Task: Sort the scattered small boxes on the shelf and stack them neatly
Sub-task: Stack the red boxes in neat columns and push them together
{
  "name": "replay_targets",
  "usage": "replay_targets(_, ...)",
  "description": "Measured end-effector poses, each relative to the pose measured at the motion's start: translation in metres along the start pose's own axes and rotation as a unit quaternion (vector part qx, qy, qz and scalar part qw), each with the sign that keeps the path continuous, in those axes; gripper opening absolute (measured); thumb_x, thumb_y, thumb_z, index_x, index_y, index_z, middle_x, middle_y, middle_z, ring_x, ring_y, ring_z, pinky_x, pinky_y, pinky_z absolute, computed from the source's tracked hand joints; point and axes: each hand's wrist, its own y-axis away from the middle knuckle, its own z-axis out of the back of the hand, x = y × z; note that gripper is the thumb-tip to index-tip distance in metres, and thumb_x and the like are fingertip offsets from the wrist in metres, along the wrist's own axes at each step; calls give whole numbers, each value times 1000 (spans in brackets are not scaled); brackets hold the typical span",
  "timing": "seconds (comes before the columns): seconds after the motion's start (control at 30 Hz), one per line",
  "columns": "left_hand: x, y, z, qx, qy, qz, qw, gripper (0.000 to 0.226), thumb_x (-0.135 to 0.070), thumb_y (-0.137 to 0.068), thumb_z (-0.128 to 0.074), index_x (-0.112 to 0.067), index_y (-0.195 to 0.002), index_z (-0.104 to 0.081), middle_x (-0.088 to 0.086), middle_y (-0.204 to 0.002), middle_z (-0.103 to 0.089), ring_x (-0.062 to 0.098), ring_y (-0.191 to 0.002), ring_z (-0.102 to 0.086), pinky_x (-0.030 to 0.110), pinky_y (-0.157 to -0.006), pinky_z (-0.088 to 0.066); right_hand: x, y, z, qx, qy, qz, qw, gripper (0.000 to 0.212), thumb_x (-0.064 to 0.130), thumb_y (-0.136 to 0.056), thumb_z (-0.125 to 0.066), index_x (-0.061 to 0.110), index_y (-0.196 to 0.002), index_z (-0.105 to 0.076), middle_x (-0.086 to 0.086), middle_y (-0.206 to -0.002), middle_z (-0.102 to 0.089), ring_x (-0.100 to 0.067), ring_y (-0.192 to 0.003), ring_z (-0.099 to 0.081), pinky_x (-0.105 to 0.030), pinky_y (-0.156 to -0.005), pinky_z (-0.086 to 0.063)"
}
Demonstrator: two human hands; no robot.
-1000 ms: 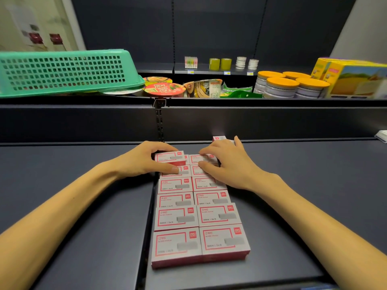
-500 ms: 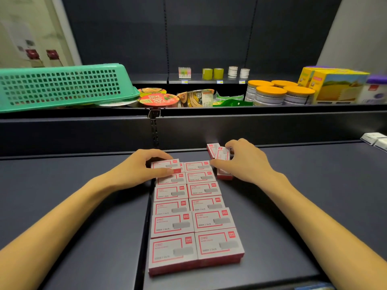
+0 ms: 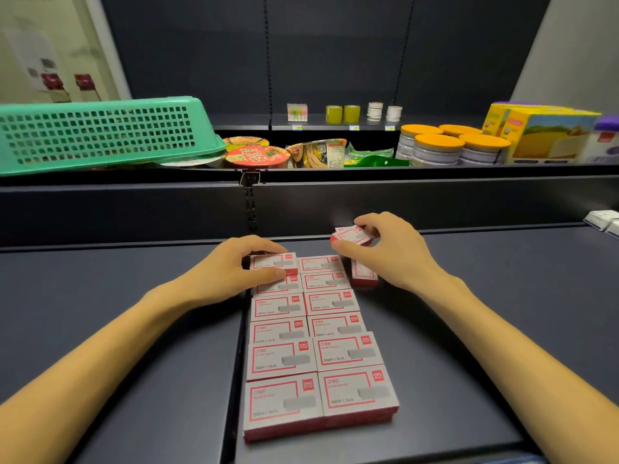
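Several small white-and-red boxes lie in two neat columns [image 3: 318, 346] on the dark shelf [image 3: 134, 329], stacked in layers. My left hand [image 3: 241, 269] grips the far-left top box [image 3: 273, 262] between thumb and fingers. My right hand [image 3: 392, 249] pinches a loose box [image 3: 350, 236], tilted and lifted a little above the shelf at the far end of the right column. Another loose box [image 3: 363, 276] lies beside the columns on the right, under my right palm's edge.
A green plastic basket [image 3: 97, 132] lies upside down on the upper shelf at left. Noodle cups [image 3: 256, 155], snack packs, orange-lidded jars [image 3: 435, 149] and a yellow carton [image 3: 542, 135] line that shelf. White boxes [image 3: 606, 221] sit at the far right edge.
My right hand left the far-right top boxes, reached to the loose boxes behind the columns and lifted one. My left hand stayed on the far-left box. The camera shifted slightly.
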Motion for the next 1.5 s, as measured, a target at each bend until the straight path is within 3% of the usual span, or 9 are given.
replay_targets(0.2,1,-4,-8,-31,-37,10,999,45,-50,-87,-68,-38,-129,-60,-24,-122,-57,2,-108,-61,22,-83,-55,23,11,-15,57,130,39,989,87,91,-72,-39,31,-133,-60,6,-120,-59,-15,-108,-52,-36,-93,-49)
replay_targets(0.27,1,-4,-7,-30,-40,15,999,48,-48,-87,-69,-37,-132,-58,-24,-123,-55,1,-109,-59,18,-81,-53,21,10,-9,76,116,55,989,79,83,-80,-40,30,-136,-57,4,-132,-56,-17,-118,-49,-39,-100,-45)
replay_targets(0.37,2,-3,-6,-25,-36,14,999,47,-45,-86,-71,-36,-131,-58,-24,-124,-55,2,-110,-59,17,-79,-52,14,8,3,114,67,93,987,59,59,-88,-62,32,-140,-53,9,-151,-43,-15,-138,-37,-43,-112,-36)
replay_targets(0.47,2,-3,-3,-28,-43,-3,999,41,-45,-85,-72,-36,-124,-64,-22,-123,-59,0,-112,-59,15,-83,-50,11,10,8,132,20,120,984,48,46,-88,-70,32,-133,-60,13,-143,-51,-9,-131,-43,-33,-106,-39)
replay_targets(0.6,-3,-1,0,-43,-59,-27,997,38,-43,-86,-71,-32,-122,-68,-21,-121,-61,-1,-113,-58,13,-86,-45,13,11,8,125,24,145,981,47,53,-85,-70,31,-127,-66,12,-129,-59,-5,-116,-48,-27,-96,-44)
replay_targets(0.73,-10,2,0,-31,-74,-35,996,45,-58,-79,-64,-34,-117,-70,-23,-115,-63,0,-109,-60,19,-87,-50,15,13,7,146,13,156,977,39,55,-87,-66,33,-119,-70,15,-116,-61,-6,-106,-51,-15,-78,-39)
replay_targets(1.0,-31,11,3,24,-56,-35,998,13,-43,-84,-73,-37,-96,-73,-23,-99,-69,1,-97,-65,23,-77,-58,17,16,13,170,-28,161,972,20,45,-88,-69,32,-102,-77,22,-95,-65,-4,-91,-63,-19,-78,-52)
replay_targets(1.23,-47,18,4,93,-72,-31,993,19,-42,-84,-76,-33,-101,-75,-19,-96,-72,2,-89,-67,15,-68,-52,26,26,14,228,-37,156,960,25,48,-90,-66,30,-102,-79,20,-93,-71,-3,-86,-67,-19,-76,-58)
replay_targets(1.5,-57,24,3,154,-64,-29,986,18,-41,-86,-75,-34,-103,-76,-21,-97,-73,5,-92,-69,18,-76,-56,33,34,22,291,-64,150,943,21,41,-90,-69,26,-101,-79,18,-93,-74,-3,-87,-69,-24,-80,-60)
